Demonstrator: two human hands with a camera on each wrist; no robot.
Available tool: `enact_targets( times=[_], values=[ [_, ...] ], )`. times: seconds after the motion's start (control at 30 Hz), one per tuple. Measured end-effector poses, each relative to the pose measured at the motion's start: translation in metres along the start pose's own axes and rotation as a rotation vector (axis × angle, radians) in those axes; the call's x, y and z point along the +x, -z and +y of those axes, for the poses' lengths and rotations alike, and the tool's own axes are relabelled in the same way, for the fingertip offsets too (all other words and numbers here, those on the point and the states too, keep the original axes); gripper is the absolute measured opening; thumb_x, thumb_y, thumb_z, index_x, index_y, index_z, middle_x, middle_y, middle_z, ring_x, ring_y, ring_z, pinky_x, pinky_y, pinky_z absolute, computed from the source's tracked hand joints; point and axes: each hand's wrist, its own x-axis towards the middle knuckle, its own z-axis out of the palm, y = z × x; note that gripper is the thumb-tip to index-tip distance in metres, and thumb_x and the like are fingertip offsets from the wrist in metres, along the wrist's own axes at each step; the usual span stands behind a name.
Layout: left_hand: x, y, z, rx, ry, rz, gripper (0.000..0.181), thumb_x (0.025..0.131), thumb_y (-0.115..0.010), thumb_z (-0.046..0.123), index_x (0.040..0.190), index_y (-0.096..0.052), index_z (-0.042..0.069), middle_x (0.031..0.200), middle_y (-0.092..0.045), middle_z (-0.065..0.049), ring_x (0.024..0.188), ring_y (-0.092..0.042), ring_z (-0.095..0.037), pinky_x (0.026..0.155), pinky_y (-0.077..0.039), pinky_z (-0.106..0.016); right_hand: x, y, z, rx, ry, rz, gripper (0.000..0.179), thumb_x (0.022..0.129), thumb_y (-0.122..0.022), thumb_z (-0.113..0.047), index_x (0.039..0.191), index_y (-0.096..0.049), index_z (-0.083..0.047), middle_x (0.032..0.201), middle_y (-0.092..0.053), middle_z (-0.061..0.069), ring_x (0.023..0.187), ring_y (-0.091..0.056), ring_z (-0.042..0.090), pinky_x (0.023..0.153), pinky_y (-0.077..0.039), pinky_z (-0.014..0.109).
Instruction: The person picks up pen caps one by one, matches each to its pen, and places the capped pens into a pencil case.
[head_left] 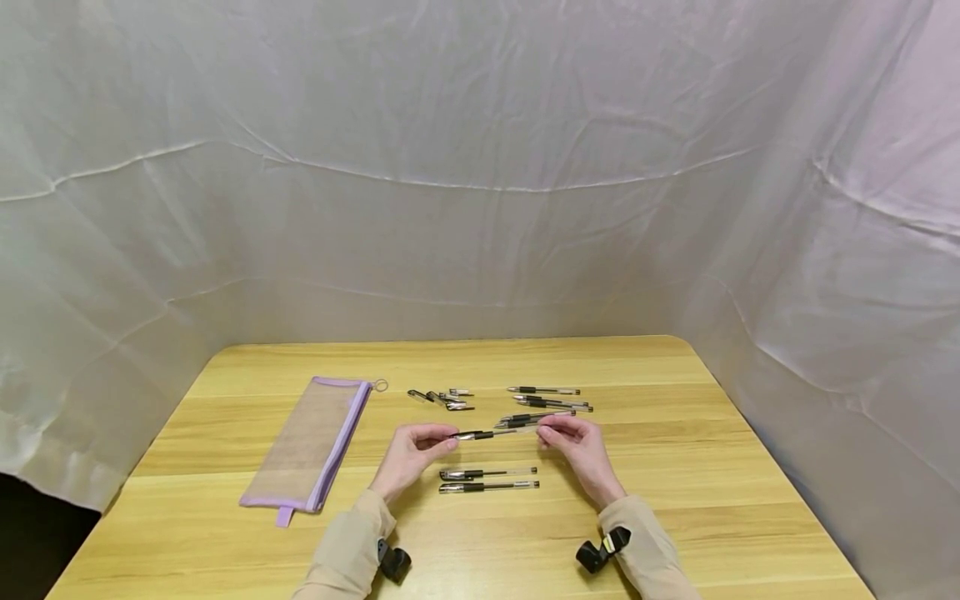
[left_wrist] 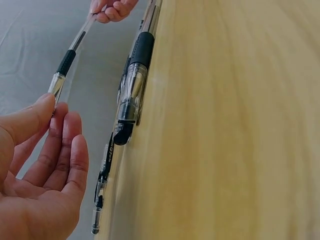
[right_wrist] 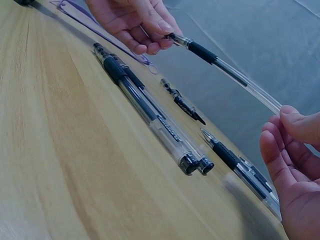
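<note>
Between both hands a clear gel pen with a black grip (head_left: 483, 434) is held level above the table. My left hand (head_left: 411, 454) pinches its capped end between thumb and fingertips. The other end is pinched by my right hand (head_left: 577, 450). Two capped gel pens (head_left: 489, 487) lie side by side just in front of the held pen. Beyond it, several uncapped pens (head_left: 547, 404) lie at the right, their bare tips pointing left. A small cluster of loose pen caps (head_left: 444, 398) rests to their left.
A mesh zip pouch (head_left: 303, 442) with purple edging and a key ring (head_left: 380, 385) lies flat on the left of the wooden table (head_left: 712, 500). Pale grey fabric (head_left: 480, 233) hangs behind the table and along its sides. Each wrist wears a small black camera.
</note>
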Motion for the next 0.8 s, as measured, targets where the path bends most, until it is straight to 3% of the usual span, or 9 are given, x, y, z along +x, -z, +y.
enact_targets(
  times=[0.3, 0.8],
  values=[
    [-0.003, -0.0027, -0.0015, 0.001, 0.042, 0.045, 0.025, 0.088, -0.073, 0.002, 0.111, -0.071, -0.007, 0.107, -0.074, -0.025, 0.08, -0.068, -0.006, 0.077, -0.056, -0.018, 0.0002, -0.0021, 0.0032, -0.038, 0.013, 0.003, 0.032, 0.089, -0.07, 0.001, 0.111, -0.061, 0.022, 0.085, -0.074, -0.008, 0.077, -0.071, 0.009, 0.074, -0.061, 0.023],
    [-0.0049, -0.0008, -0.0022, -0.036, 0.051, 0.078, 0.025, 0.085, -0.074, -0.001, 0.109, -0.071, -0.009, 0.109, -0.073, -0.027, 0.077, -0.066, -0.004, 0.076, -0.054, -0.016, -0.0019, -0.005, 0.0045, -0.045, -0.002, -0.027, 0.031, 0.089, -0.071, 0.001, 0.109, -0.061, 0.022, 0.082, -0.074, -0.008, 0.071, -0.067, 0.008, 0.066, -0.058, 0.019]
  ],
)
